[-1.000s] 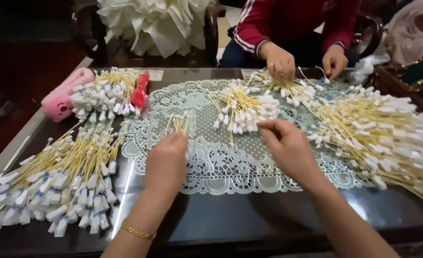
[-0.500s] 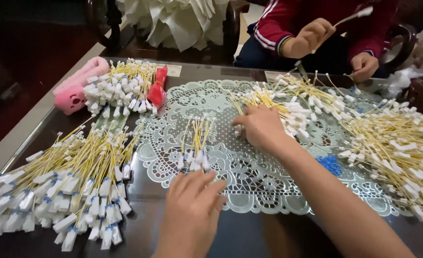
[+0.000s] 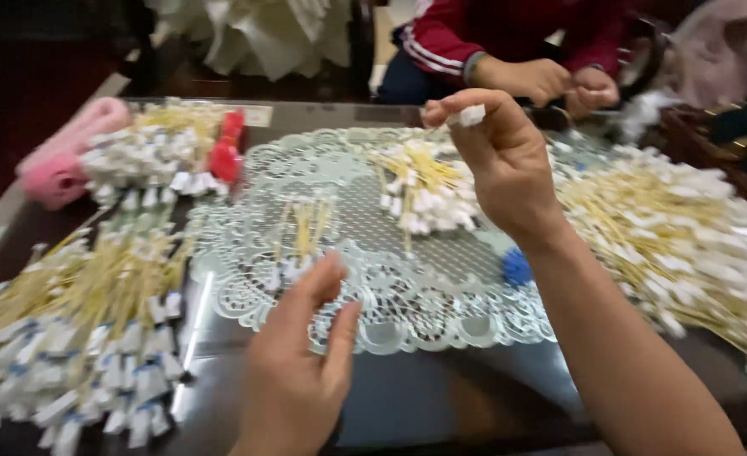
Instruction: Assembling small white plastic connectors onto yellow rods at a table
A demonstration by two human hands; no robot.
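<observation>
A thin yellow stick with a white paper-wrapped tip (image 3: 470, 116) is pinched between thumb and fingertips of the raised right hand (image 3: 500, 160), lifted clear above the white lace doily (image 3: 441, 287) on the dark bench (image 3: 441, 397), apparently so it can be checked or turned. The left hand (image 3: 302, 371) hovers half open and empty near a small sorted bunch of matching sticks (image 3: 304, 232), while larger heaps lie fanned to either side.

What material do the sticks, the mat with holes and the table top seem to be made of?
Sticks: probably thin wood or bamboo, pale yellow and matte, with white tips like paper or foam; blur leaves it open.
Mat: likely plastic or vinyl lace, pale with a slight sheen and a cut-out pattern.
Table top: dark and glossy, perhaps glass or polished wood; it shows reflections.
</observation>
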